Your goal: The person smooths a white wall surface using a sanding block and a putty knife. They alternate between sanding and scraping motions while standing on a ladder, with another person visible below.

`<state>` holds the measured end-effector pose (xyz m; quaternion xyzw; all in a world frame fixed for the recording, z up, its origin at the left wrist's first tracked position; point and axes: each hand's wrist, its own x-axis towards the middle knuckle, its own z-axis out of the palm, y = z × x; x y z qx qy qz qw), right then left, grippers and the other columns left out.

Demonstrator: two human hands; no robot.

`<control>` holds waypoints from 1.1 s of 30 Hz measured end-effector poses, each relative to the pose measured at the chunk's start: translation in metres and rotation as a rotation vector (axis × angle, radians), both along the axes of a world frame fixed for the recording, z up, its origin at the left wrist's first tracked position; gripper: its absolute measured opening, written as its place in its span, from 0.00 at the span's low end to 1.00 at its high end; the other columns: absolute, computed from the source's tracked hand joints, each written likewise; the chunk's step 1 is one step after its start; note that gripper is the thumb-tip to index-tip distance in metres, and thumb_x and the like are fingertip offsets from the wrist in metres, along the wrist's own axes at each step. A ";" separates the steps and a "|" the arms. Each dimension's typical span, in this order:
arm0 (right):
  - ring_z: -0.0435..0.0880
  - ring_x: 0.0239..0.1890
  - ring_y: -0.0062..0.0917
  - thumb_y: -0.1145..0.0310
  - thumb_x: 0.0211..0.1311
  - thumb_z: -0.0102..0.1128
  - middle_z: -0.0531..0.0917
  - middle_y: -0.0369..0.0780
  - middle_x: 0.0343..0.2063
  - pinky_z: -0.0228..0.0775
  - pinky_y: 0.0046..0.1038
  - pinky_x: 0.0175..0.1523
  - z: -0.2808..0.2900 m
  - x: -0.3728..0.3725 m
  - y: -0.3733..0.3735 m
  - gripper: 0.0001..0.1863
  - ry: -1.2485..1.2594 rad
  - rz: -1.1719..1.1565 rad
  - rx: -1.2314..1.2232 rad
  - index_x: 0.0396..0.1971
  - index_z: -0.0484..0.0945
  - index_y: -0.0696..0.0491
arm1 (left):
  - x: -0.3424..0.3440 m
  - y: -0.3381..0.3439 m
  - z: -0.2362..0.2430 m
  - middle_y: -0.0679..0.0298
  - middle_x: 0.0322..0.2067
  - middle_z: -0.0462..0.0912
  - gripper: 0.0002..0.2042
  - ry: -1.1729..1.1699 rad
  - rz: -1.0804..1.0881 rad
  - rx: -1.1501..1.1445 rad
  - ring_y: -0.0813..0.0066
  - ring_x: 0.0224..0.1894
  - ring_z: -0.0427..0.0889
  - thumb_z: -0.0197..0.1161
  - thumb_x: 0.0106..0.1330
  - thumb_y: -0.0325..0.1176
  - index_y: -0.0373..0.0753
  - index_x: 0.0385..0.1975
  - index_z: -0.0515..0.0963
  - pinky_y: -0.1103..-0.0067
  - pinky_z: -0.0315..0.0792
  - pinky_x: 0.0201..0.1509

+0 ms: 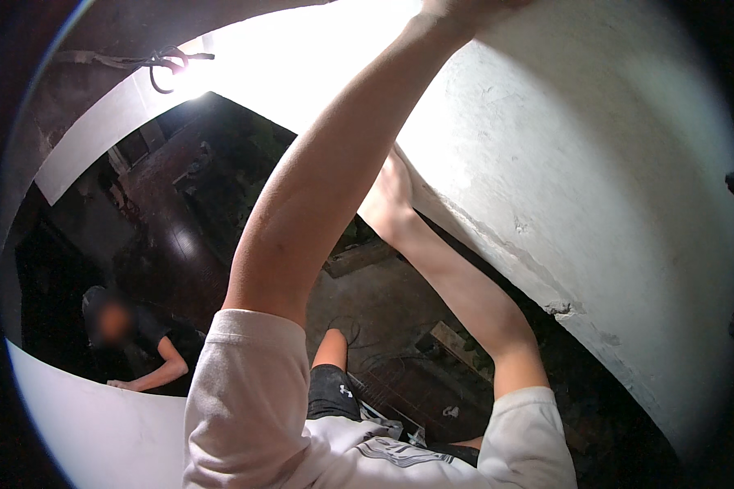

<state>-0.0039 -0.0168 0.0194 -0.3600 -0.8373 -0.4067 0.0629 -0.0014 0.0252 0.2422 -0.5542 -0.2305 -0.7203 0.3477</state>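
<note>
My left forearm crosses upward, and my left hand (457, 15) reaches the top edge of the view against a large pale plastered surface (587, 163), its fingers out of sight. Lower down, my right hand (386, 181) is at the surface's chipped lower edge (559, 308), partly behind my left forearm. Its fingers are mostly hidden, so I cannot tell what it grips. Bright light washes out the surface around both hands. My legs show below, beyond my white shirt.
A co-worker (134, 346) in dark clothing is at lower left, behind a curved white panel (90, 416). A white strip (98, 126) and looped cables (163, 73) are at upper left. Far below is a dim, cluttered floor (359, 301) with cables and boards.
</note>
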 end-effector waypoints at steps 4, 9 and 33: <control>0.51 0.72 0.23 0.53 0.66 0.46 0.63 0.33 0.67 0.26 0.38 0.76 0.004 -0.023 0.012 0.29 0.005 -0.001 -0.052 0.65 0.64 0.47 | 0.000 0.001 0.001 0.56 0.17 0.78 0.13 -0.018 0.035 -0.001 0.59 0.18 0.79 0.65 0.58 0.39 0.40 0.28 0.68 0.68 0.72 0.22; 0.68 0.60 0.21 0.57 0.60 0.53 0.79 0.34 0.52 0.45 0.34 0.72 -0.022 0.035 0.000 0.20 0.208 0.249 0.164 0.49 0.79 0.49 | -0.001 0.001 0.001 0.55 0.18 0.79 0.13 -0.008 -0.038 -0.029 0.57 0.19 0.80 0.65 0.58 0.39 0.40 0.29 0.68 0.67 0.72 0.22; 0.54 0.70 0.17 0.57 0.64 0.50 0.59 0.28 0.69 0.33 0.38 0.75 -0.021 0.048 -0.005 0.30 0.146 0.092 0.198 0.67 0.60 0.43 | 0.002 -0.002 0.002 0.56 0.18 0.78 0.12 -0.055 -0.048 -0.028 0.59 0.19 0.80 0.65 0.57 0.38 0.41 0.28 0.68 0.68 0.71 0.22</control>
